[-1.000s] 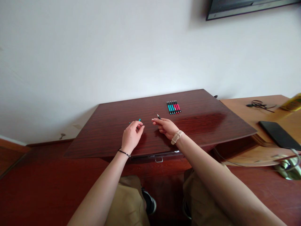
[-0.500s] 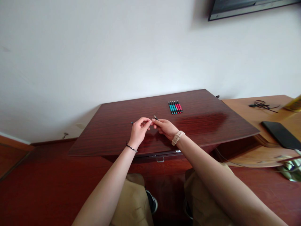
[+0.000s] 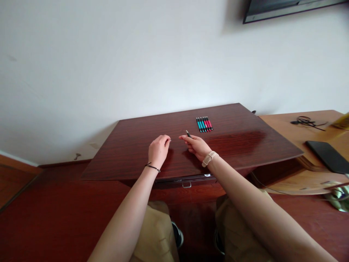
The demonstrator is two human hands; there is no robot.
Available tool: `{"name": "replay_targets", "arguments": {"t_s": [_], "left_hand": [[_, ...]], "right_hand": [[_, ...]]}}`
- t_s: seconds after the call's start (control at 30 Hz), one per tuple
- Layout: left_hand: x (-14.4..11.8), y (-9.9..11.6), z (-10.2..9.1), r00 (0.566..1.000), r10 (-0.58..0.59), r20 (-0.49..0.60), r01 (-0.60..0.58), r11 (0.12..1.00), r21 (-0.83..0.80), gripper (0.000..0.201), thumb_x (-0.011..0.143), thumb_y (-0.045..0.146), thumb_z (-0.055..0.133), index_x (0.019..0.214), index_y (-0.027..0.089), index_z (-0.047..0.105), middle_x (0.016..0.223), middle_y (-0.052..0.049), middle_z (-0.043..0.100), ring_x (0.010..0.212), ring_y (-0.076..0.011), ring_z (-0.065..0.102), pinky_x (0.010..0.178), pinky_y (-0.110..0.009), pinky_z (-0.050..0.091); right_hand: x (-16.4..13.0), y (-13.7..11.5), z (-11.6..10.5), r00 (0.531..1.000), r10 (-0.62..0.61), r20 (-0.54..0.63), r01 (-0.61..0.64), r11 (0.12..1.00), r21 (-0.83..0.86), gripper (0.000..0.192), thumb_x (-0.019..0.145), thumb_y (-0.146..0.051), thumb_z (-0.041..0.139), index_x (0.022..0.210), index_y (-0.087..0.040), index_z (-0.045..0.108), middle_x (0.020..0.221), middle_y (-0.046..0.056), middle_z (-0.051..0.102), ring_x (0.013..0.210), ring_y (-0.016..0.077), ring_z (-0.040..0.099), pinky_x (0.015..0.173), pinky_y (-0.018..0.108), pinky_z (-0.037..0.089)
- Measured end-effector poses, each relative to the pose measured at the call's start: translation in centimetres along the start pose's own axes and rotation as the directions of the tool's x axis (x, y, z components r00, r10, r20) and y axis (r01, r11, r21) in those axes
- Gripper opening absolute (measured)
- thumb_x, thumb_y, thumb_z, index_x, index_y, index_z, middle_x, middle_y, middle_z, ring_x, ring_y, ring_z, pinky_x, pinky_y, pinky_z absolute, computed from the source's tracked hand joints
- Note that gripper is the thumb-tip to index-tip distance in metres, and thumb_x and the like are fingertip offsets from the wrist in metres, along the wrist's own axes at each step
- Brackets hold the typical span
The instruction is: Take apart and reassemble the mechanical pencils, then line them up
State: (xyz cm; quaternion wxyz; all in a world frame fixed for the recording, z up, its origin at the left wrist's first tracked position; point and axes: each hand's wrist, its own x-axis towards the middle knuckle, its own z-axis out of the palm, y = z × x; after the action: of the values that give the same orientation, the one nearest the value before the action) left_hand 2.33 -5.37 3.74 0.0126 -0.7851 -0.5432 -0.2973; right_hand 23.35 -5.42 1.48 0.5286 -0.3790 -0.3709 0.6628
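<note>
Fingers, right hand [image 3: 198, 146]: pinched on a thin dark pen [image 3: 188, 133], tip end sticking up and away past the fingertips; rest of pen hidden in the grip.
Fingers, left hand [image 3: 158, 150]: curled in, fingertips bunched together near the thumb; can't tell if anything small is held inside, nothing shows.
Hand gap: the two hands are near each other but apart, bare bench between fingertips.
Pen position: above the middle of the bench [image 3: 131, 149], lifted off the surface in the right hand, just right of the left fingertips.
Wrists: light watch strap [image 3: 208, 158] on the right wrist, thin black band [image 3: 152, 167] on the left wrist.
Pen row [image 3: 204, 124]: teal and red pens with black ends, lying side by side and touching, toward the bench's far edge, beyond and right of the right hand, well apart from it.
Path between held pen and pen row: open bench surface, glossy dark red wood.
Drawer handle [image 3: 186, 184]: small metal loop under the bench's front edge, between the forearms.
Side table [image 3: 294, 143]: lighter wood, butts against the right of the bench.
On side table: black phone [image 3: 327, 156] near its front, tangled black cable [image 3: 307, 121] at the back, yellow item cut off at the frame edge.
Below: tan trousers [image 3: 155, 236] and a dark shoe [image 3: 177, 234] on the red floor.
Wall: white, dark screen edge [image 3: 286, 8] top right.
</note>
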Motion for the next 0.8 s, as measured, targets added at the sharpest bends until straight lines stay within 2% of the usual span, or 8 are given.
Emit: {"name": "replay_targets", "arguments": {"t_s": [0.1,0.27,0.4,0.53,0.67,0.8], "left_hand": [[0.9,-0.2,0.5,0.998,0.04,0.053,-0.046,0.992,0.114,0.016,0.104,0.018,0.059,0.1,0.024,0.073,0.103,-0.006,0.076,0.1,-0.0254,0.068,0.091,-0.037,0.051],[2.1,-0.3,1.3,0.988,0.046,0.149,-0.079,0.972,0.223,0.022,0.104,0.017,0.057,0.102,0.024,0.077,0.106,-0.009,0.075,0.106,-0.0273,0.066,0.098,-0.039,0.05],[2.7,0.6,1.6,0.978,0.004,0.208,-0.058,0.966,0.251,0.025,0.103,0.014,0.055,0.102,0.023,0.078,0.106,-0.01,0.076,0.105,-0.0276,0.067,0.097,-0.039,0.051],[3.1,1.3,1.9,0.975,-0.042,0.219,-0.018,0.964,0.264,0.025,0.103,0.015,0.055,0.101,0.023,0.079,0.107,-0.01,0.076,0.105,-0.0281,0.069,0.097,-0.039,0.052],[3.1,1.0,2.5,0.971,-0.06,0.23,-0.005,0.962,0.272,0.023,0.102,0.016,0.056,0.101,0.022,0.079,0.107,-0.011,0.076,0.105,-0.028,0.069,0.097,-0.039,0.052],[3.0,0.4,2.8,0.971,-0.03,0.239,-0.033,0.966,0.258,0.02,0.101,0.015,0.058,0.101,0.021,0.078,0.107,-0.01,0.075,0.105,-0.0271,0.07,0.098,-0.037,0.053]], "right_hand": [[-0.2,-0.3,-0.2,1.0,0.008,-0.018,-0.007,1.0,0.026,0.035,0.078,-0.04,0.09,0.101,-0.014,0.082,0.069,-0.006,0.046,0.053,0.0041,0.024,0.043,0.021,0.013],[-0.4,-0.7,-0.4,0.997,0.043,-0.068,-0.04,0.998,0.048,0.024,0.083,-0.03,0.086,0.1,-0.014,0.082,0.082,0.001,0.064,0.05,0.0023,0.025,0.04,0.019,0.015],[-0.3,-0.8,-0.7,0.995,0.05,-0.088,-0.047,0.998,0.031,0.018,0.087,-0.027,0.082,0.101,-0.015,0.081,0.089,0.004,0.074,0.049,0.0025,0.024,0.039,0.018,0.015],[-0.2,-0.8,-0.9,0.995,0.041,-0.092,-0.042,0.999,0.0,0.017,0.091,-0.029,0.078,0.103,-0.016,0.077,0.097,0.007,0.08,0.048,0.0034,0.023,0.039,0.018,0.016],[-0.3,-0.8,-0.9,0.996,-0.002,-0.088,-0.004,0.998,-0.069,0.02,0.09,-0.035,0.078,0.099,-0.018,0.071,0.106,0.01,0.084,0.049,0.0049,0.023,0.04,0.019,0.017],[-0.5,-0.9,-0.8,0.993,-0.075,-0.093,0.058,0.983,-0.172,0.028,0.087,-0.043,0.079,0.093,-0.02,0.064,0.106,0.01,0.084,0.05,0.006,0.026,0.042,0.021,0.02]]}}
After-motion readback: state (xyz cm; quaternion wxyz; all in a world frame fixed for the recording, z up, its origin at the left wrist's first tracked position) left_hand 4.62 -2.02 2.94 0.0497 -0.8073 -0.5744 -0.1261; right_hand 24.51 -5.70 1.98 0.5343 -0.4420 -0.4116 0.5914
